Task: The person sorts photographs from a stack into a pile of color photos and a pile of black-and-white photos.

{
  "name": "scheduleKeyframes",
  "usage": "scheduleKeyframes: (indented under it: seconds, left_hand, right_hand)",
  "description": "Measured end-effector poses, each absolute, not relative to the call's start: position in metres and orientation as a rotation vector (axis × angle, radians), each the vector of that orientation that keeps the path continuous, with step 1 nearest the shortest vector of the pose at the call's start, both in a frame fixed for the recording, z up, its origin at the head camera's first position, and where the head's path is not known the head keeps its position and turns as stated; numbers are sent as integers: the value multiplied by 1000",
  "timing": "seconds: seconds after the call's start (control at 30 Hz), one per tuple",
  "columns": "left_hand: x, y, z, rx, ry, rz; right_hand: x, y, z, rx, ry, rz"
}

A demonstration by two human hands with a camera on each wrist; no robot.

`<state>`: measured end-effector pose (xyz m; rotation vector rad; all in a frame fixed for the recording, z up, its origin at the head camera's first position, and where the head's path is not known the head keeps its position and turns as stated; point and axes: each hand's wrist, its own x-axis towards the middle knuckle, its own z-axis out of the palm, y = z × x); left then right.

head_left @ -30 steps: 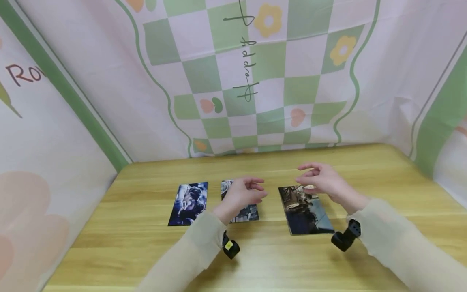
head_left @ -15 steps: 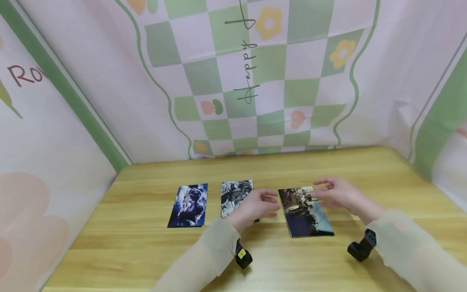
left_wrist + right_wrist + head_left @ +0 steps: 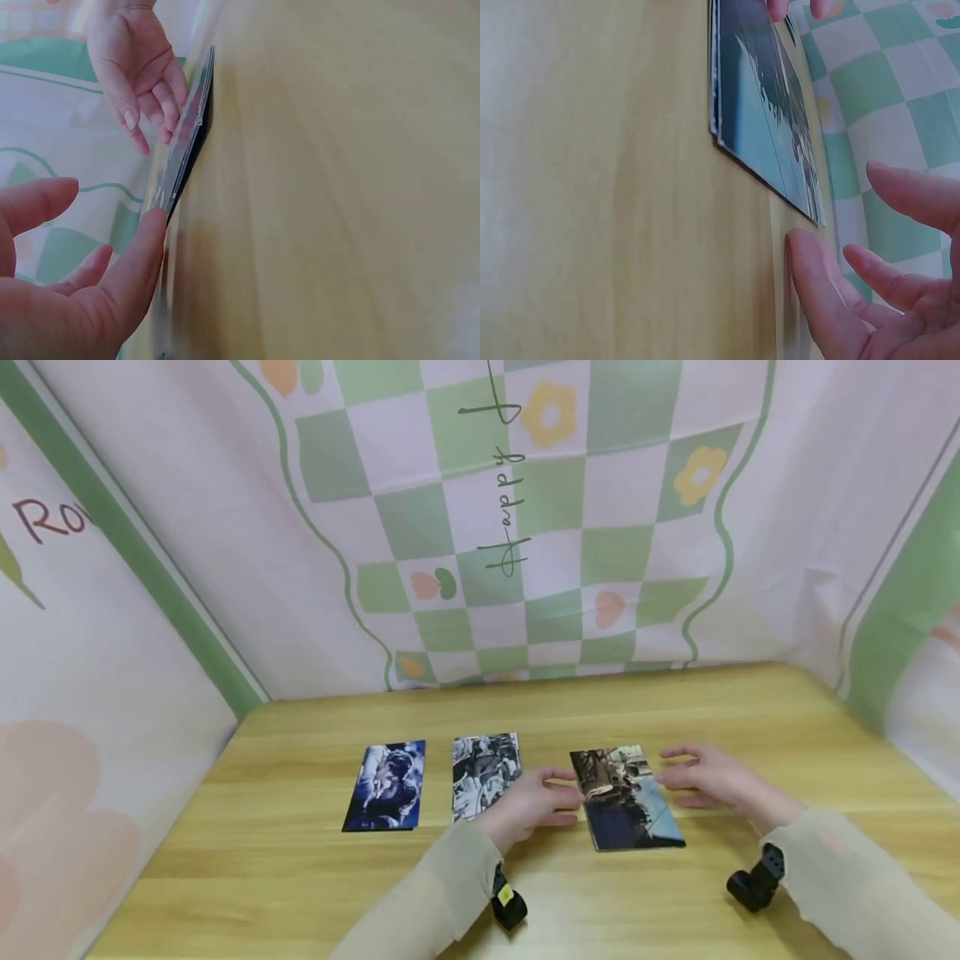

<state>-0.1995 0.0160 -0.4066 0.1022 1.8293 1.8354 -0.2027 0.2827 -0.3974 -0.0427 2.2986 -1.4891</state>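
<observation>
A small stack of picture cards (image 3: pixel 637 814), with a dark and pale-blue scene on top, lies flat between both hands. My left hand (image 3: pixel 528 806) is at its left edge, fingers loosely extended; in the left wrist view one fingertip appears to meet the stack's edge (image 3: pixel 187 146). On the other side, my right hand (image 3: pixel 712 781) rests low, thumb and fingers spread. The right wrist view shows a fingertip close to the stack's corner (image 3: pixel 769 127), with a small gap. Neither hand grips anything. A black-and-white picture card (image 3: pixel 480 768) is partly covered by my left hand.
A blue-toned picture card (image 3: pixel 386 785), with another edge showing beneath it, lies farther left on the wooden table (image 3: pixel 262 860). Behind the table hangs a green-and-white checked cloth (image 3: pixel 555 552). Each wrist carries a small black camera (image 3: pixel 510 906).
My left hand has moved right and toward me, uncovering most of the black-and-white card. My right hand has come off the stack's top to its right side, lower down.
</observation>
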Motion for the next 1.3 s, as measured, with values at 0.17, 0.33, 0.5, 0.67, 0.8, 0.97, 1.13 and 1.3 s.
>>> scheduleKeyframes:
  seconds: [0.17, 0.33, 0.5, 0.67, 0.8, 0.97, 1.13, 1.3]
  left_hand:
    - [-199, 14, -408, 121, 1803, 1840]
    - [-197, 12, -410, 129, 1794, 1838]
    - [-196, 14, -410, 133, 1785, 1850]
    - [-196, 14, -411, 130, 1781, 1853]
    - [-196, 15, -410, 126, 1772, 1859]
    - [-196, 15, -409, 113, 1766, 1862]
    - [-196, 16, -409, 106, 1759, 1867]
    - [-197, 17, -410, 107, 1758, 1869]
  right_hand:
    - [-199, 280, -395, -48, 2306, -1485]
    - [-196, 278, -395, -58, 2310, -1490]
    - [-195, 277, -396, -43, 2302, -1506]
    - [-195, 276, -397, -28, 2299, -1519]
    - [-194, 276, -397, -27, 2301, -1520]
    - [-195, 277, -397, -32, 2297, -1531]
    - [-197, 281, -401, -69, 2285, -1550]
    - [-197, 280, -400, -47, 2286, -1551]
